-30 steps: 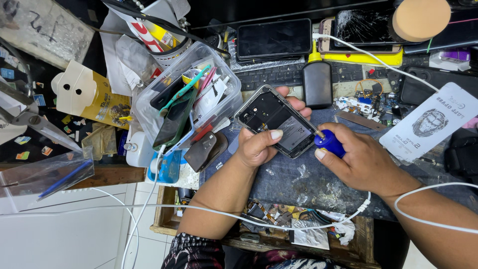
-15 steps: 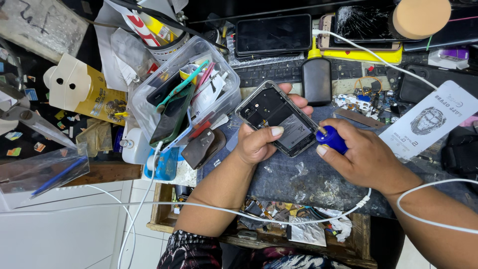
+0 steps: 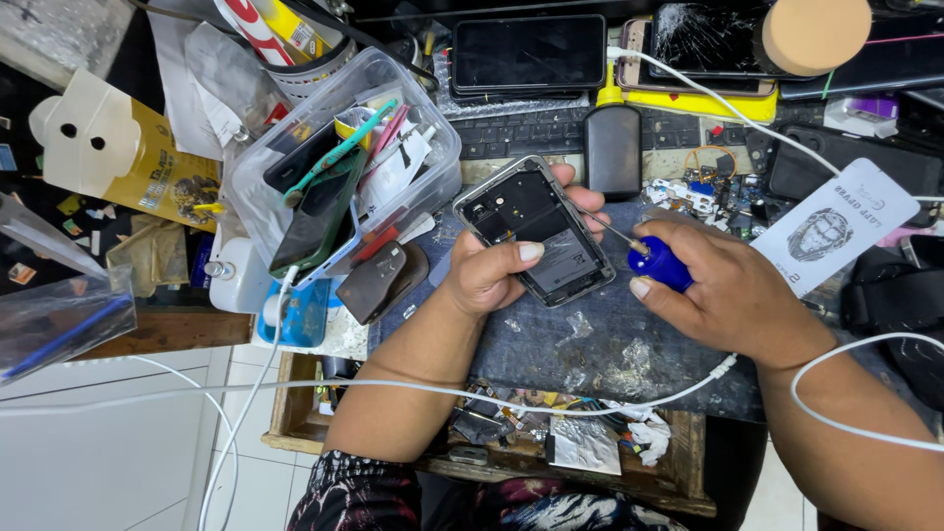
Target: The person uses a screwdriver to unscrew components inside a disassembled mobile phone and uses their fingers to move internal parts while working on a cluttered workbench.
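Blue screwdriver handle (image 3: 661, 264), black opened phone (image 3: 536, 230), white cable (image 3: 551, 393), yellow box (image 3: 147, 167), floral-patterned clothing (image 3: 472, 501)

both forearms bare (no sleeves); dark floral-patterned garment (image 3: 413, 497) at the lap.

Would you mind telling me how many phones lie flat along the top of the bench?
2: a dark-screened phone at top centre, and a cracked-screen phone to its right, partly under a round tan pad. Clutter may hide more.
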